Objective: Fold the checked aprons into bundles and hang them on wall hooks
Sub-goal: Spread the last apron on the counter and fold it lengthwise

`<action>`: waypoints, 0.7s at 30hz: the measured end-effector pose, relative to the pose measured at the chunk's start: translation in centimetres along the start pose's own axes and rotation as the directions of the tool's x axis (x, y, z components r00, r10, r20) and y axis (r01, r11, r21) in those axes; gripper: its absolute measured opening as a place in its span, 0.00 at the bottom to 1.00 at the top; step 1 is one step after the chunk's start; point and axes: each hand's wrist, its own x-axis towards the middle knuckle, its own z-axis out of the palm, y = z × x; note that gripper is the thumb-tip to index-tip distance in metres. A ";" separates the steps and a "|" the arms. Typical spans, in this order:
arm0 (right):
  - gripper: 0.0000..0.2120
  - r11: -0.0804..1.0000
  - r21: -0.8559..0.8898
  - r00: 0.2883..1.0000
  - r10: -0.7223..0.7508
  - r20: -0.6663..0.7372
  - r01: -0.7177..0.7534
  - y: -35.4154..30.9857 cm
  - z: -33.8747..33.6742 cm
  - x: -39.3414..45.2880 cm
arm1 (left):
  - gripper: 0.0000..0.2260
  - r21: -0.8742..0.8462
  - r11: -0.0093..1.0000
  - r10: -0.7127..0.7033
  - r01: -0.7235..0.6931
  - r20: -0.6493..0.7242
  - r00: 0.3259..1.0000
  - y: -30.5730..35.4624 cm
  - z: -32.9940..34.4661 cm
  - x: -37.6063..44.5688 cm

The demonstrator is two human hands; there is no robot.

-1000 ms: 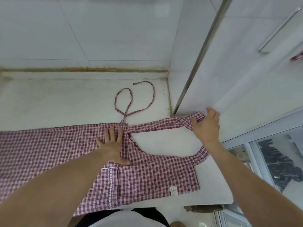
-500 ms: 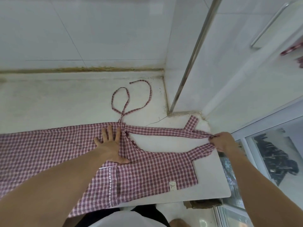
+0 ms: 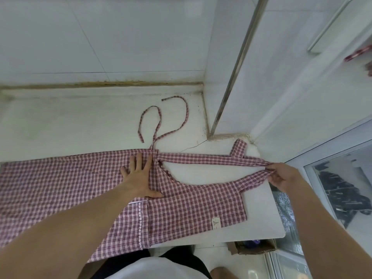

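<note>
While the left hand presses splayed fingers flat on the red-and-white checked cotton apron on the white tabletop, the right hand pinches its neck strap.

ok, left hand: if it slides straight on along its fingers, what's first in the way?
The left hand lies flat on the checked apron, fingers aimed at the back wall. Past the apron's far edge comes the thin tie strap looped on the counter, probably first; beyond it, the wall.
</note>
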 end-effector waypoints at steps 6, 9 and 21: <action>0.40 0.832 -0.502 0.773 -0.475 -0.421 0.238 -0.2 5.9 -6.1 | 0.45 -0.182 0.966 0.084 -0.185 -0.454 0.887 0.2 2.4 -1.7; 0.19 0.406 -0.506 0.516 -0.852 0.090 0.761 3.5 11.9 -13.2 | 0.27 -0.217 0.954 0.005 -0.208 -0.680 0.733 -0.9 4.5 -3.2; 0.45 -0.277 -0.647 0.585 -0.279 0.762 0.710 16.5 22.1 -16.2 | 0.30 -0.155 0.960 -0.261 0.234 -0.187 0.947 -12.1 9.2 -7.6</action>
